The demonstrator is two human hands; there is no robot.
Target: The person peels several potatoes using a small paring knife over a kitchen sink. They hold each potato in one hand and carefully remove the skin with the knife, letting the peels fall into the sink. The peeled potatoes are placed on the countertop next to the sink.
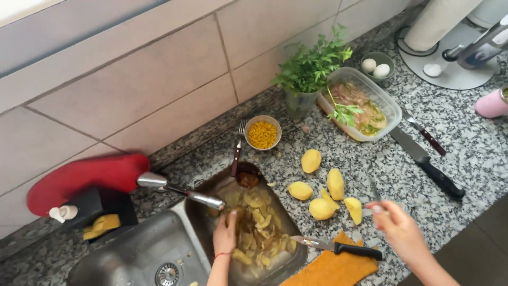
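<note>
Head view, left hand: my left hand [225,235] is down in the small sink basin [203,193], fingers curled around a potato [236,214] right under the tap [182,191].
Head view, peelings: potato peels [260,233] are heaped across the basin floor, just beside my left wrist.
Head view, right hand: my right hand [400,229] hovers over the granite counter [465,159], blurred; it pinches something thin and pale, a peeler [374,204] by the look, though I cannot tell for sure.
Head view, peeled ones: five peeled potatoes [323,188] lie on the counter, between the basin and my right hand.
Head view, knife: a black-handled knife [338,246] rests across the basin edge and an orange cloth [336,267].
Head view, back row: a bowl of corn [263,133], a fork [237,148], a jar of parsley [312,66], a clear tub of meat [362,103], a bowl of two eggs [376,65].
Head view, far right: a big knife [426,161] and a small knife [426,135] lie side by side.
</note>
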